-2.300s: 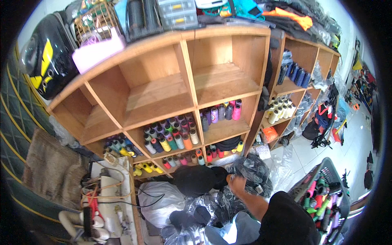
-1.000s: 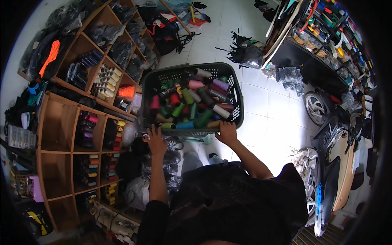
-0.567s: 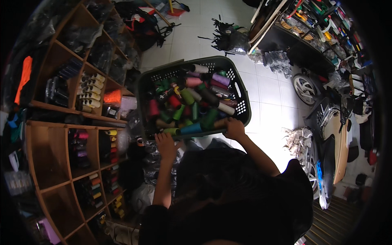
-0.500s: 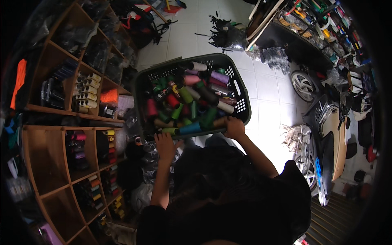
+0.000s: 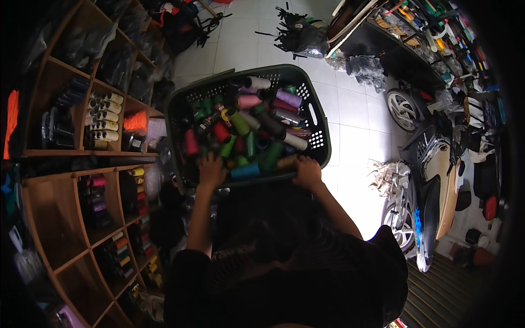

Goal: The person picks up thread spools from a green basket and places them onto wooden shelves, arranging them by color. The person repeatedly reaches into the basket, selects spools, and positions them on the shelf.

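Note:
A dark green plastic basket with perforated sides is in front of my body, filled with thread spools in many colours. My right hand grips its near rim toward the right corner, beside a tan spool. My left hand reaches over the near rim at the left, its fingers apart above the spools; what lies under the palm is hidden. Right of that hand lies a blue spool. Red, olive green, white and purple spools lie jumbled further in.
Wooden cubby shelves with spools and bagged goods line the left side. At right stands a motorbike with pale wheels. Plastic-wrapped bundles and black strapped items lie on the white tiled floor. A cluttered rack fills the far right.
My left hand has moved forward from the near rim to over the spools, covering a lime green one. My right hand keeps its place on the rim. The whole view has shifted slightly.

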The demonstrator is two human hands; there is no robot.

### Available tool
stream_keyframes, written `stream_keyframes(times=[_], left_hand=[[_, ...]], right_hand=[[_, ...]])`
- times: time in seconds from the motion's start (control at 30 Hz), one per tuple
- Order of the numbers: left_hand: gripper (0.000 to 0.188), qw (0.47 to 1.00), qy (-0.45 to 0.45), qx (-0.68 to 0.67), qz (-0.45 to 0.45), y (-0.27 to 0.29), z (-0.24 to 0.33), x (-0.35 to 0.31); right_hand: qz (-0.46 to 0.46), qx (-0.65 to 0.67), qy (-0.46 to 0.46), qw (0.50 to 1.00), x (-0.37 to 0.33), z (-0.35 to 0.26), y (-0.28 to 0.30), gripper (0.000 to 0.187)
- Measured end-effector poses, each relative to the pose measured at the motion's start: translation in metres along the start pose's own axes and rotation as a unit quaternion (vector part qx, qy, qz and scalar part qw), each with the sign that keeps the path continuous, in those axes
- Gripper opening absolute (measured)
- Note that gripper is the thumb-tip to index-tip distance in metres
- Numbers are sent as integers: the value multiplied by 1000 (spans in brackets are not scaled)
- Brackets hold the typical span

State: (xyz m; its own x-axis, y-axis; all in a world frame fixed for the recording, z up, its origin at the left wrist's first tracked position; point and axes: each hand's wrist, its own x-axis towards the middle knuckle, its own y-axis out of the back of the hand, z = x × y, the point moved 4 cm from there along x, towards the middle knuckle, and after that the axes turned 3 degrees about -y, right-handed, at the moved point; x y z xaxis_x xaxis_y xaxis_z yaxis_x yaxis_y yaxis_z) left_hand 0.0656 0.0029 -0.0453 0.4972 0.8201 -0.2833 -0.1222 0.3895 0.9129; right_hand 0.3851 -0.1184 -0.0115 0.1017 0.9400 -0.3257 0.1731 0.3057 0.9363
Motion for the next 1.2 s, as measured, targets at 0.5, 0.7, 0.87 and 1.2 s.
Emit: stream_keyframes(times=[0.5, 0.7, 0.87, 1.2], left_hand=[[28, 990, 4, -94, 110, 19, 10, -34], [13, 959, -65, -79, 264, 23, 17, -49], [11, 935, -30, -90, 341, 22, 15, -48], [10, 912, -36, -27, 407, 20, 17, -54]], right_hand=[[-36, 205, 41, 977, 73, -58, 55, 31], [-159, 97, 64, 980, 133, -153, -4, 32], [-149, -55, 52, 986, 163, -173, -103, 33], [-214, -46, -12, 976, 144, -177, -67, 33]])
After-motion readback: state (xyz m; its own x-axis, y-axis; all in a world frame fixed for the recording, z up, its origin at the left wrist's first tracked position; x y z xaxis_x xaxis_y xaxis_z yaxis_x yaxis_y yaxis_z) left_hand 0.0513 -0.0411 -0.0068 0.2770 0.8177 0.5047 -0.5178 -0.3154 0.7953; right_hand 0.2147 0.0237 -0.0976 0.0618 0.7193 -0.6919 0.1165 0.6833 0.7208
